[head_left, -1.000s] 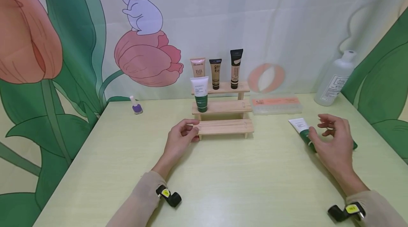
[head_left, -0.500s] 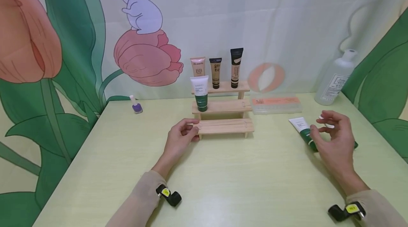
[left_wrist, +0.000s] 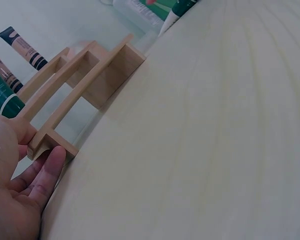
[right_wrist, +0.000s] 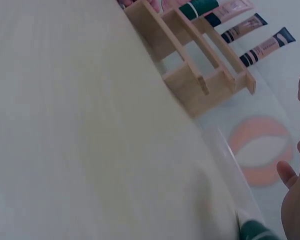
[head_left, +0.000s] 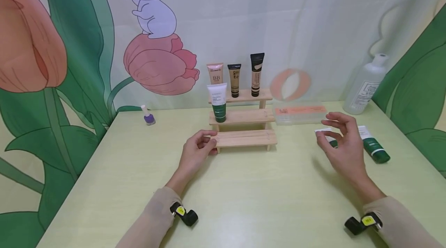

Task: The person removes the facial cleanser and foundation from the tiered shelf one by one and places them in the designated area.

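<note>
My left hand [head_left: 198, 148] grips the left end of the lowest step of a three-tier wooden display stand [head_left: 244, 138]; in the left wrist view its fingers [left_wrist: 48, 175] reach under that end. A white-and-green cosmetic tube [head_left: 218, 103] stands cap down on the middle tier. Behind it, on the top tier, are a pink BB cream tube [head_left: 215, 73], a gold tube [head_left: 235, 79] and a tall black-topped tube [head_left: 256, 74]. My right hand [head_left: 343, 147] hovers with thumb and fingers apart over a lying white-and-green tube [head_left: 333, 144], mostly hidden. Another such tube [head_left: 374, 146] lies right of it.
A clear flat case [head_left: 300, 114] with an orange label lies right of the stand, against the curtain. At the back right stands a white bottle [head_left: 365, 85]. A purple nail polish bottle [head_left: 149, 118] is at the back left of the table [head_left: 258, 194].
My right hand has moved left, from between the two lying tubes to over the left one, uncovering the right one. My left hand keeps its grip on the stand.
</note>
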Demonstrator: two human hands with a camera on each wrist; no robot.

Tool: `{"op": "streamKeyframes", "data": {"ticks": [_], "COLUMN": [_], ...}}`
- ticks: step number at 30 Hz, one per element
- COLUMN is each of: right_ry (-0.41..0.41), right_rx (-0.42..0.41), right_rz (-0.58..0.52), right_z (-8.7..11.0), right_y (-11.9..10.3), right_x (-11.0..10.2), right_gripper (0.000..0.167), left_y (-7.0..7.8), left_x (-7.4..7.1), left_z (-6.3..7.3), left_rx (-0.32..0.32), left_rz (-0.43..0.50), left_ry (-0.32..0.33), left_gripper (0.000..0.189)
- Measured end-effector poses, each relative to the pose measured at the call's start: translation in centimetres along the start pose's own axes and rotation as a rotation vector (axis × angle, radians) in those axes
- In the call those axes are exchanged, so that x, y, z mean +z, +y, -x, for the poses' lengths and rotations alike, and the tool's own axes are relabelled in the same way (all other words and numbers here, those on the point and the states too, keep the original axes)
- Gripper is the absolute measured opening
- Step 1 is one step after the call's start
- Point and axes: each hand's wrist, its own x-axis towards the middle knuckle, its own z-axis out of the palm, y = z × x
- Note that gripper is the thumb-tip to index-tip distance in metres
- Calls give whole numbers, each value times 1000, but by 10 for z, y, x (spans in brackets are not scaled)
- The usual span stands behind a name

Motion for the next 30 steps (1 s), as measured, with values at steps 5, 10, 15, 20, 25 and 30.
{"op": "streamKeyframes", "data": {"ticks": [5, 10, 15, 20, 25, 30], "right_ry": [-21, -46, -79, -90, -83, -95], "right_rx": [-9, -9, -33, -58, -61, -55], "right_rz": [-74, -147, -183, -184, -179, -187], "right_z": [-9, -17, -23, -28, -30, -32], "right_y": [-11, -22, -29, -36, -43, -47], "right_x": [17, 34, 49, 62, 71, 79], "right_gripper": [71, 71, 70, 70, 69, 69], "left_y": [-1, -1, -1, -1, 0, 0], "left_x": [1, 1, 0, 0, 0, -1], "left_z": [0, 0, 0, -1, 0, 0], "left_rx": [5, 5, 3, 5, 8, 7], "left_rz": [8, 2, 2, 6, 6, 0], "left_ry": [-3, 5, 8, 7, -1, 0], "left_gripper": [22, 24, 24, 24, 23, 23]}}
